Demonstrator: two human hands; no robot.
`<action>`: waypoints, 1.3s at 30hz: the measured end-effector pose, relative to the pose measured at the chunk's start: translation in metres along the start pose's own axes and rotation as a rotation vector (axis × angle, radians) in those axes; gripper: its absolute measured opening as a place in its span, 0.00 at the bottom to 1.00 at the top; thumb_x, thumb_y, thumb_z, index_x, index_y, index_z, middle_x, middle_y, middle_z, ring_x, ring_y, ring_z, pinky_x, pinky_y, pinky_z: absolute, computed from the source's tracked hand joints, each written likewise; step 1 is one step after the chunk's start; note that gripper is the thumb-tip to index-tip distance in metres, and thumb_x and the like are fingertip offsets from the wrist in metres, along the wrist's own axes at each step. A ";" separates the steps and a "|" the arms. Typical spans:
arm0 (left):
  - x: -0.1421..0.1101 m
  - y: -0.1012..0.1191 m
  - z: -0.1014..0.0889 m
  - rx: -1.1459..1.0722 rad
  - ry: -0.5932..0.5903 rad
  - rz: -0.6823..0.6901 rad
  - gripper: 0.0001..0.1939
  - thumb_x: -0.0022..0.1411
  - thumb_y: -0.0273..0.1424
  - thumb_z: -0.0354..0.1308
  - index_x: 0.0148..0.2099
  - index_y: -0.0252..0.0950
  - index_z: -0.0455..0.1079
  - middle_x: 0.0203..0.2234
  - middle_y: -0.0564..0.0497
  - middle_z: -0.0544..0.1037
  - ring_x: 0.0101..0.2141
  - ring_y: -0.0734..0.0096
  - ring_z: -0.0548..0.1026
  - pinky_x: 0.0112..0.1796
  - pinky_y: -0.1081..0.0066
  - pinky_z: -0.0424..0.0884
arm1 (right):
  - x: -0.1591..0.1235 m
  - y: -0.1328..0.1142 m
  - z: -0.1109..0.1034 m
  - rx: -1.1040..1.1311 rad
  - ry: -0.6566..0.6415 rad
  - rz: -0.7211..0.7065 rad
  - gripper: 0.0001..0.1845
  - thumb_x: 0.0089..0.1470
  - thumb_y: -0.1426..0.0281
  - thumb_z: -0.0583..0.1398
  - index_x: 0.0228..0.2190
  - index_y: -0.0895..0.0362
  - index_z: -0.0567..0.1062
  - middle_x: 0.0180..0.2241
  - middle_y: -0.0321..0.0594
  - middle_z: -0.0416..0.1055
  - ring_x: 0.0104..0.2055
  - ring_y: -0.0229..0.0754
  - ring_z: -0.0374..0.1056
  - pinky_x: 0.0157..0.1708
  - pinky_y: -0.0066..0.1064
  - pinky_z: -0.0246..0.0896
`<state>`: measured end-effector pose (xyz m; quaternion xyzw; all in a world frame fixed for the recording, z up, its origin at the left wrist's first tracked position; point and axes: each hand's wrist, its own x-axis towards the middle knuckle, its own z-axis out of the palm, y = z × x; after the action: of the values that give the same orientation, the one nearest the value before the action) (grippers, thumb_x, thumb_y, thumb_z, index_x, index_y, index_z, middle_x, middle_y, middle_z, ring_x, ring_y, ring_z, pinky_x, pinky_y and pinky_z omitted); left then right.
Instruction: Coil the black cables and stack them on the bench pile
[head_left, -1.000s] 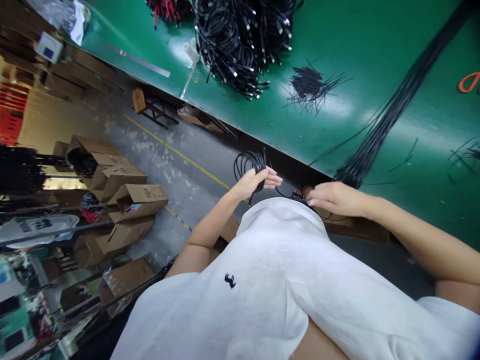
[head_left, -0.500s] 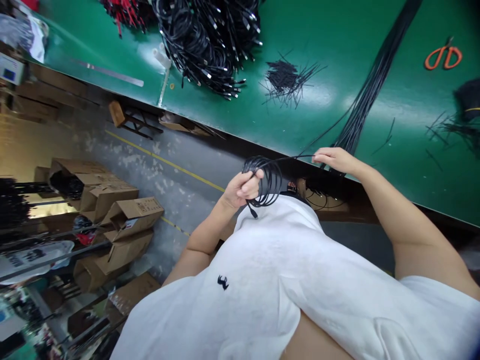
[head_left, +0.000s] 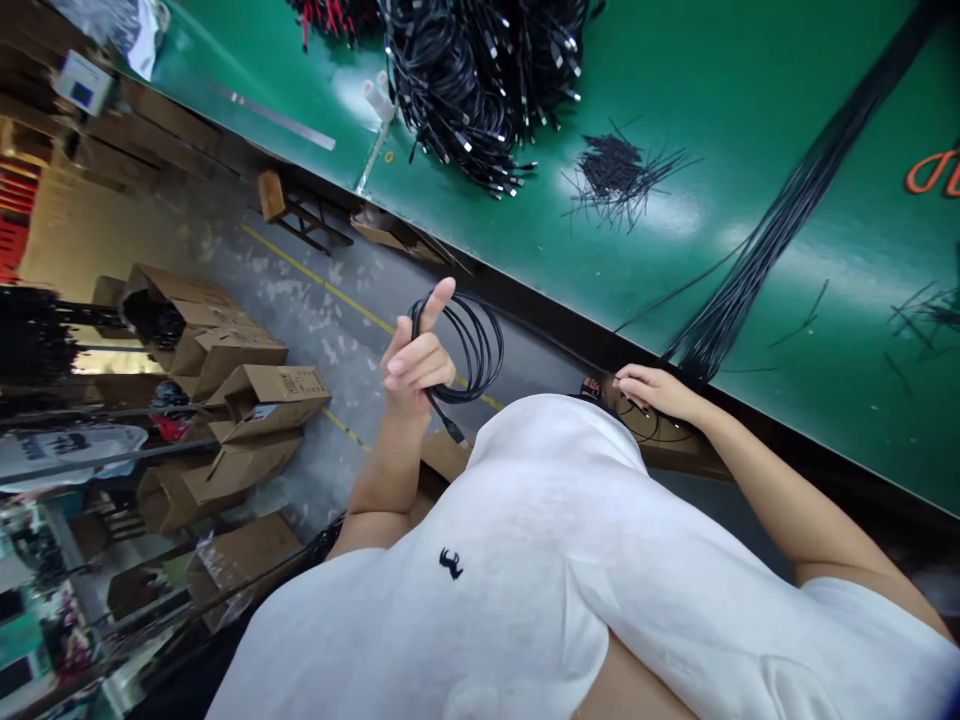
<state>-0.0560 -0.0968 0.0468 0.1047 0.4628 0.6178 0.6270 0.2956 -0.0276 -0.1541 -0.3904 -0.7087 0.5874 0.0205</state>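
Note:
A coil of black cable (head_left: 480, 350) hangs in my left hand (head_left: 420, 350). Its loops pass behind the raised index finger while the other fingers are curled round them. One connector end (head_left: 453, 428) dangles below that hand. From the coil a length of the same cable runs right to my right hand (head_left: 652, 390), whose fingers are pinched on it just off the bench edge. Close above my right hand lies a long bundle of straight black cables (head_left: 780, 235) on the green bench.
The green bench (head_left: 720, 60) bears a heap of coiled cables (head_left: 465, 90), a pile of short black strips (head_left: 613, 170) and orange-handled scissors (head_left: 930, 172). A wooden stool (head_left: 274, 196) stands on the floor beyond. Cardboard boxes (head_left: 274, 395) line the left.
My left hand has moved left and up with the coil, its index finger now raised. The cable between the hands is longer. My right hand has dropped slightly below the bench edge.

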 end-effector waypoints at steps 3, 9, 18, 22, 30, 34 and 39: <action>0.006 -0.006 -0.011 0.151 -0.078 -0.094 0.18 0.71 0.40 0.50 0.54 0.38 0.72 0.10 0.63 0.60 0.07 0.85 0.54 0.11 0.80 0.49 | -0.009 -0.022 0.004 -0.468 0.024 -0.019 0.20 0.65 0.59 0.49 0.42 0.58 0.74 0.36 0.45 0.74 0.30 0.40 0.68 0.27 0.29 0.52; 0.024 -0.065 -0.023 0.516 -0.241 -0.278 0.21 0.59 0.45 0.66 0.43 0.31 0.72 0.38 0.41 0.83 0.37 0.65 0.82 0.35 0.71 0.75 | -0.027 -0.119 -0.002 -0.975 -0.092 -0.488 0.15 0.66 0.67 0.51 0.33 0.58 0.75 0.30 0.42 0.71 0.26 0.37 0.64 0.27 0.30 0.42; 0.011 -0.098 0.002 0.363 -0.649 -0.512 0.22 0.58 0.46 0.65 0.41 0.30 0.73 0.20 0.55 0.70 0.25 0.74 0.72 0.42 0.62 0.76 | -0.009 -0.164 -0.025 -0.824 0.198 -0.799 0.11 0.63 0.73 0.54 0.36 0.56 0.77 0.41 0.44 0.75 0.44 0.43 0.68 0.54 0.42 0.56; 0.004 -0.087 0.005 0.184 -0.571 -0.516 0.19 0.57 0.43 0.67 0.38 0.32 0.72 0.18 0.58 0.66 0.17 0.79 0.65 0.26 0.71 0.72 | -0.036 -0.138 -0.023 -0.506 0.404 -0.507 0.14 0.65 0.66 0.53 0.45 0.53 0.76 0.44 0.45 0.75 0.45 0.45 0.70 0.46 0.38 0.64; 0.002 -0.097 0.017 0.190 -0.770 -0.780 0.20 0.53 0.44 0.69 0.37 0.32 0.72 0.15 0.57 0.66 0.14 0.78 0.62 0.19 0.73 0.65 | 0.021 -0.128 0.010 -0.087 0.055 -0.607 0.33 0.57 0.55 0.61 0.60 0.53 0.67 0.61 0.48 0.64 0.62 0.50 0.61 0.60 0.44 0.57; -0.004 -0.090 0.019 0.256 -0.765 -0.802 0.21 0.53 0.45 0.69 0.35 0.32 0.71 0.15 0.57 0.64 0.15 0.79 0.62 0.19 0.72 0.64 | 0.039 -0.148 0.013 -0.057 -0.042 -0.708 0.14 0.60 0.64 0.57 0.43 0.53 0.78 0.41 0.42 0.76 0.46 0.44 0.70 0.50 0.37 0.63; -0.002 -0.066 0.020 0.295 -0.553 -0.470 0.20 0.54 0.45 0.69 0.34 0.33 0.69 0.15 0.61 0.59 0.14 0.82 0.57 0.19 0.75 0.61 | 0.049 -0.144 0.044 0.603 0.293 -0.288 0.07 0.54 0.65 0.62 0.30 0.56 0.73 0.26 0.35 0.71 0.30 0.36 0.67 0.34 0.29 0.65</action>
<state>0.0031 -0.1039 0.0122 0.2475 0.3715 0.3329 0.8306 0.1643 -0.0361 -0.0663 -0.3429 -0.5409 0.6987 0.3187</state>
